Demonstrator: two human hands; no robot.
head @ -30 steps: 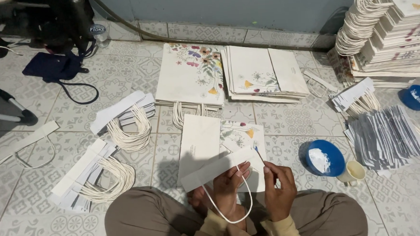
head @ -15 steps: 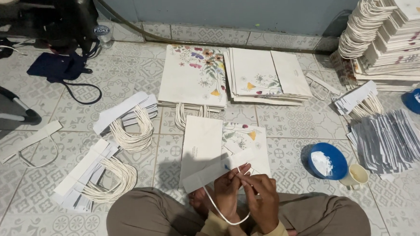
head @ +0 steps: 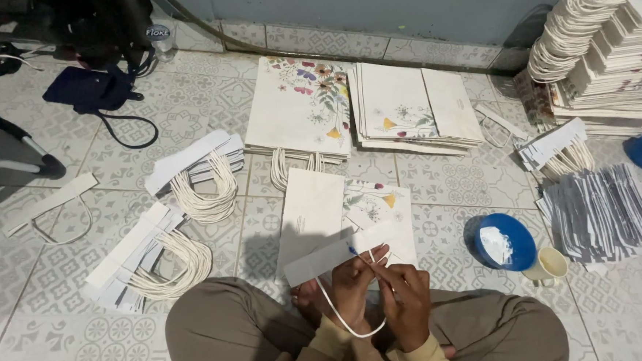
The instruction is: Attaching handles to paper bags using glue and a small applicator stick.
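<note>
I sit cross-legged on a tiled floor. My left hand holds a white card strip with a white cord handle hanging from it in a loop. My right hand grips a thin stick with a blue tip, the tip touching the strip near its middle. Just beyond the strip lies a flat floral paper bag on the floor.
A blue bowl of white paste and a cream cup sit to my right. Piles of handle strips lie at left, grey sheets at right, bag stacks ahead, a tall stack far right.
My right hand swung from the right of the strip over to its middle, bringing the blue-tipped stick onto the strip. The left hand kept hold of the strip.
</note>
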